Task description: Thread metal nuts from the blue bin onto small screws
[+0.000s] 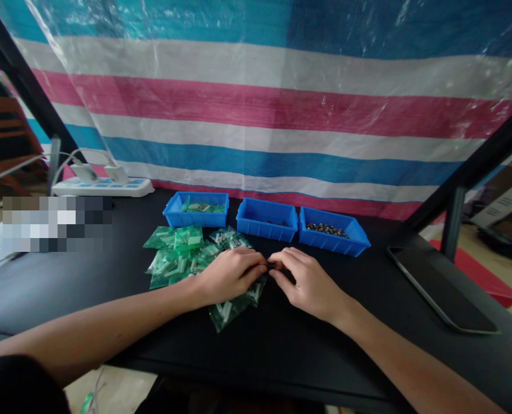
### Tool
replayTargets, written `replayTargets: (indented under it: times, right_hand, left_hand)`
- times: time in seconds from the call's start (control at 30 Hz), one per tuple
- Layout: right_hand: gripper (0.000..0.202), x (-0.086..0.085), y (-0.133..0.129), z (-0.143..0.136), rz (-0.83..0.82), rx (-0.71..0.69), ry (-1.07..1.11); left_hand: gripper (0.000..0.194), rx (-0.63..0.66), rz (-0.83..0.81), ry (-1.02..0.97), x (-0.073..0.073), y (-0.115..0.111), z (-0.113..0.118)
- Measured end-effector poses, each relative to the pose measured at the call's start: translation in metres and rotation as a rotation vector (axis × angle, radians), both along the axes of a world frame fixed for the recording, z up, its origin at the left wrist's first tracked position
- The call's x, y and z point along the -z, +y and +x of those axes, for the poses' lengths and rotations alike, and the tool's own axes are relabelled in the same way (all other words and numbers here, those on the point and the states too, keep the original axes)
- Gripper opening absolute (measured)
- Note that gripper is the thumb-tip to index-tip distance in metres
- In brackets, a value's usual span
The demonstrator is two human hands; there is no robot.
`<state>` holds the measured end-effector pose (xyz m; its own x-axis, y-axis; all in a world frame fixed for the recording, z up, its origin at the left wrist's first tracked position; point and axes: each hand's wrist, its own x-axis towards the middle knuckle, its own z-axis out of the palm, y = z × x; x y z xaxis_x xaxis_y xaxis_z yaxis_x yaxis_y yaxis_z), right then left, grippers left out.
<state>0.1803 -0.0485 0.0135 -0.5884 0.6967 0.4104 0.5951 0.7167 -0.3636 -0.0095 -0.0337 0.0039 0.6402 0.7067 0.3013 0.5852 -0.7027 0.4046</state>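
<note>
Between the fingertips of both hands is a small dark piece [271, 265], too small to name. My left hand [234, 270] pinches its left end, with the wrist over a heap of small green plastic packets [178, 256]. On the other end, the thumb and fingers of my right hand [303, 279] are closed. Beyond the hands stand three blue bins in a row: the left bin [195, 218] holds green packets, the middle bin [264, 230] has a few small dark pieces, and the right bin [336, 244] contains many small shiny metal parts.
A phone [441, 287] lies on the black table [282, 356] at the right. At the back left is a white power strip [104, 187] with plugs and cables. A striped plastic sheet [256, 115] hangs behind the table, between dark slanted posts.
</note>
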Motion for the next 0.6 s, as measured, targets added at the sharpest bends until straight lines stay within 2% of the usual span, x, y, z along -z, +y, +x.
replayTargets:
  times: [0.17, 0.6]
  right_hand:
    - [0.012, -0.0001, 0.0008, -0.0008, 0.017, 0.031, -0.040]
    - [0.009, 0.0034, 0.0022, -0.0003, 0.057, 0.061, 0.024]
  left_hand:
    - [0.020, -0.011, -0.013, -0.010, 0.0016, -0.0005, 0.0006]
    - [0.020, -0.031, -0.032, -0.020, 0.0005, -0.0006, 0.0009]
